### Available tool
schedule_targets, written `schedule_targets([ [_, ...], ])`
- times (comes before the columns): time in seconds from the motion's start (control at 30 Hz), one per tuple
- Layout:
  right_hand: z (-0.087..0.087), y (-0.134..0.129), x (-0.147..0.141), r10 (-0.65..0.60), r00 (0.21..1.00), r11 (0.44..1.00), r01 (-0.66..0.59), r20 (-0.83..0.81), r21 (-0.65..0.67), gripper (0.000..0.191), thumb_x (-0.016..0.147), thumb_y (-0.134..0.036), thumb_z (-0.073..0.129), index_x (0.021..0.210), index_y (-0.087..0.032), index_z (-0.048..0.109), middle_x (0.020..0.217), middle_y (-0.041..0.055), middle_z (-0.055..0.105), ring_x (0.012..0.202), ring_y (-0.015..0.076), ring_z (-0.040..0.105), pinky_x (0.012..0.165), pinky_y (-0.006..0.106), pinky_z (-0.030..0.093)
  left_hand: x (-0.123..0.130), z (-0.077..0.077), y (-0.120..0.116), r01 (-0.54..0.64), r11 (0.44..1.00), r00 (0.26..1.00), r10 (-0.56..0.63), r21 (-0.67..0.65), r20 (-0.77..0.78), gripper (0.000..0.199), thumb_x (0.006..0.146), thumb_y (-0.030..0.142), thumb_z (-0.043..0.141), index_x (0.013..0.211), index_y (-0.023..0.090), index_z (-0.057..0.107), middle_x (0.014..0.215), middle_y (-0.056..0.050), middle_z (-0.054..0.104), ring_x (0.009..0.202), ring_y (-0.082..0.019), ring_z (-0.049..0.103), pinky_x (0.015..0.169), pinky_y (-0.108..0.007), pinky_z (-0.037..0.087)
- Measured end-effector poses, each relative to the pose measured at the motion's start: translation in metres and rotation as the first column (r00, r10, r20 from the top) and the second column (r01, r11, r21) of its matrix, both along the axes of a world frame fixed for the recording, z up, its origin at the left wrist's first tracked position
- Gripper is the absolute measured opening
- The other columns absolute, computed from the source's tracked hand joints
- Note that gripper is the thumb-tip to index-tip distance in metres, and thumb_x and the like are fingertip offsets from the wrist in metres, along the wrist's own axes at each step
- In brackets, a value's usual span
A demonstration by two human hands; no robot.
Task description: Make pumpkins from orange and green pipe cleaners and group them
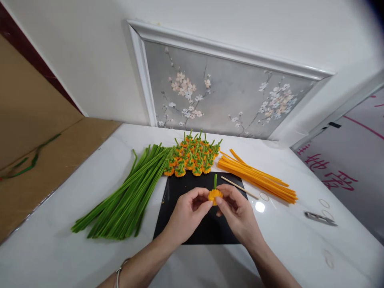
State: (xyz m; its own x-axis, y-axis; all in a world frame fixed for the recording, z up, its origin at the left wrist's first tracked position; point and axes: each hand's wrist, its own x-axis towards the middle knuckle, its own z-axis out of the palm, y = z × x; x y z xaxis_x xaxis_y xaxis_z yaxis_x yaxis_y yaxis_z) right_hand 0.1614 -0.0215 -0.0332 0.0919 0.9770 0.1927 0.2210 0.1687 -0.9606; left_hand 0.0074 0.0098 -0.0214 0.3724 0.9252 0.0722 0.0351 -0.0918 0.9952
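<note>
A smooth metal bangle [119,273] circles the left wrist at the near edge. Beyond it, the left hand [188,212] and right hand [237,208] both pinch one orange, ribbed, pumpkin-shaped piece [215,195] between thumb and fingers, above a flat black mat [207,230]; a fuzzy green stalk stands up from it. On the left, long green plush strips [126,200] lie fanned on the glossy white table [288,256]. On the right lie slim metal snips [319,218], then a thin, pale stick [240,187] angled over the mat's edge, beside a bundle of straight orange plush strips [258,178]. Farther back, similar green-stalked pieces [196,154] crowd together before a white-framed blossom panel [231,90].
</note>
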Motion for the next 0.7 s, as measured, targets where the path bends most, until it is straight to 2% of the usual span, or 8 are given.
schedule_targets([
  [0.07,0.003,-0.001,0.001,0.009,0.991,0.997,-0.019,0.135,0.073,0.023,0.090,-0.030,0.053,0.110,-0.021,0.059,0.096,0.0066,0.067,0.080,0.0176,0.066,0.062,0.027,0.059,-0.001,0.000,0.000,-0.027,0.996,0.998,0.031,0.080,-0.049,0.011,0.084,0.020,0.056,0.091,0.017,0.064,0.085,-0.003,0.067,0.077,-0.016,0.062,0.072,-0.026,0.051],
  [0.13,0.007,-0.001,0.001,-0.034,0.955,0.986,-0.017,0.296,0.168,0.019,0.090,-0.025,0.053,0.105,-0.022,0.064,0.099,0.0075,0.066,0.088,0.0190,0.065,0.071,0.029,0.058,-0.002,-0.001,-0.001,-0.053,0.974,0.988,0.083,0.218,-0.128,0.013,0.084,0.016,0.054,0.093,0.018,0.064,0.090,-0.004,0.066,0.079,-0.016,0.062,0.074,-0.027,0.051],
  [0.23,0.012,-0.001,0.001,-0.105,0.916,0.966,0.001,0.386,0.260,0.015,0.089,-0.022,0.054,0.096,-0.022,0.067,0.096,0.0076,0.065,0.087,0.0189,0.064,0.075,0.030,0.057,-0.002,-0.004,-0.003,-0.063,0.925,0.966,0.151,0.375,-0.210,0.020,0.085,0.011,0.051,0.099,0.020,0.063,0.099,-0.005,0.064,0.087,-0.016,0.061,0.081,-0.028,0.049],
  [0.3,0.013,-0.001,0.001,-0.106,0.929,0.969,0.017,0.356,0.247,0.013,0.088,-0.021,0.055,0.094,-0.021,0.066,0.090,0.0068,0.065,0.081,0.0178,0.064,0.071,0.029,0.057,-0.001,-0.006,-0.006,-0.081,0.910,0.958,0.184,0.407,-0.221,0.022,0.085,0.011,0.052,0.103,0.020,0.060,0.101,-0.005,0.063,0.088,-0.016,0.060,0.081,-0.028,0.049],
  [0.4,0.011,-0.001,0.000,-0.073,0.967,0.987,0.035,0.243,0.156,0.010,0.088,-0.025,0.057,0.091,-0.020,0.065,0.086,0.0056,0.065,0.075,0.0165,0.064,0.062,0.025,0.057,0.000,-0.007,-0.008,-0.103,0.895,0.951,0.216,0.433,-0.221,0.016,0.085,0.014,0.056,0.100,0.020,0.058,0.099,-0.005,0.061,0.086,-0.015,0.059,0.079,-0.027,0.050],
  [0.57,0.005,-0.003,0.000,-0.002,1.000,1.000,0.002,0.015,0.015,0.018,0.087,-0.033,0.059,0.095,-0.019,0.065,0.084,0.0049,0.066,0.065,0.0145,0.064,0.060,0.026,0.059,-0.002,-0.004,-0.008,-0.088,0.880,0.958,0.202,0.467,-0.201,0.012,0.089,0.015,0.051,0.095,0.020,0.060,0.095,-0.004,0.063,0.089,-0.016,0.061,0.081,-0.027,0.049],
  [0.7,0.005,-0.003,0.000,-0.001,0.998,1.000,0.000,0.067,0.014,0.019,0.087,-0.034,0.059,0.092,-0.018,0.067,0.084,0.0059,0.067,0.068,0.0158,0.064,0.060,0.025,0.058,-0.002,-0.002,-0.007,-0.091,0.876,0.960,0.203,0.475,-0.192,0.012,0.088,0.015,0.052,0.094,0.020,0.062,0.093,-0.004,0.064,0.088,-0.016,0.061,0.080,-0.026,0.049],
])
